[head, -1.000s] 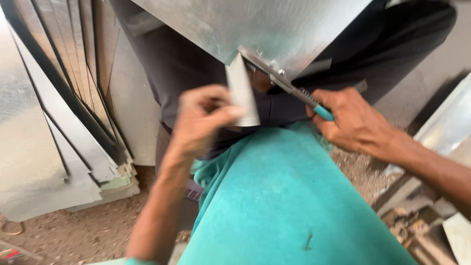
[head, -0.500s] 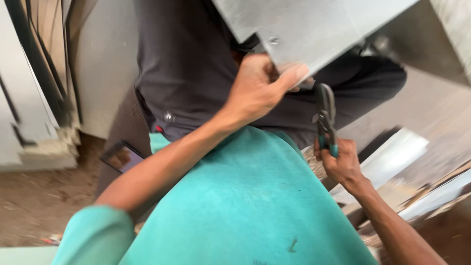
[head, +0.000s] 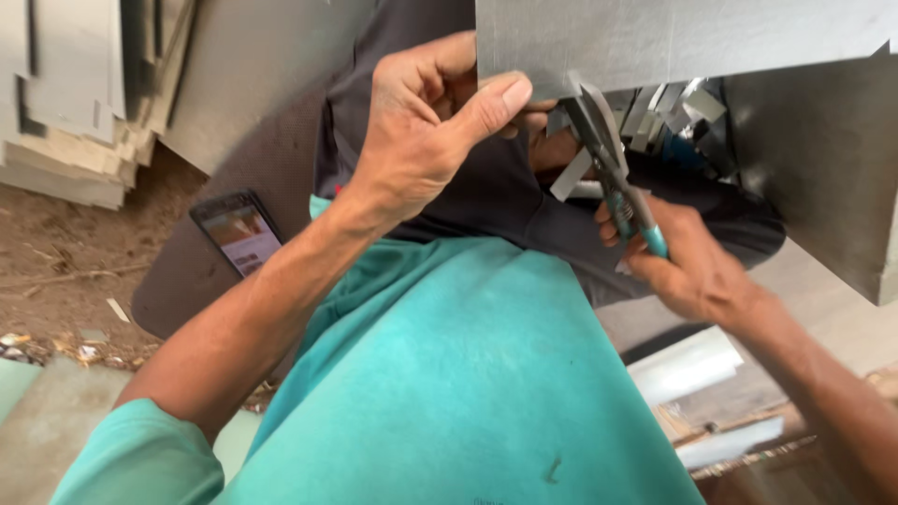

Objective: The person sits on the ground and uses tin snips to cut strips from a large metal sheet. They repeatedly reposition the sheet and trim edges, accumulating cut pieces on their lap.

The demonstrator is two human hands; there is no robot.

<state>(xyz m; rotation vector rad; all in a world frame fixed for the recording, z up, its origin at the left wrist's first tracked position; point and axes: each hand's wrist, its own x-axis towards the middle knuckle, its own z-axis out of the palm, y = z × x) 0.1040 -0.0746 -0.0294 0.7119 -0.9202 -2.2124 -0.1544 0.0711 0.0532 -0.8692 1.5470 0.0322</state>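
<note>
A grey sheet of metal (head: pixel 673 37) spans the top right of the head view. My left hand (head: pixel 426 126) pinches its lower edge between thumb and fingers. My right hand (head: pixel 687 262) grips tin snips with teal handles (head: pixel 613 173); their blades bite into the sheet's lower edge just right of my left thumb. A narrow cut strip of metal (head: pixel 571 175) hangs below the blades. My lap, in dark trousers (head: pixel 486 196), and my teal shirt (head: pixel 449 374) lie under both hands.
A phone (head: pixel 238 234) with a lit screen lies on a dark mat at left. Stacked metal sheets (head: pixel 84 93) lean at the upper left over dirt ground. Small metal offcuts (head: pixel 678 108) pile behind the snips. More sheet pieces (head: pixel 692 365) lie at the lower right.
The snips have come up from hanging at my right side to the sheet's edge. My left hand shifted its grip along that edge, and the view swung left.
</note>
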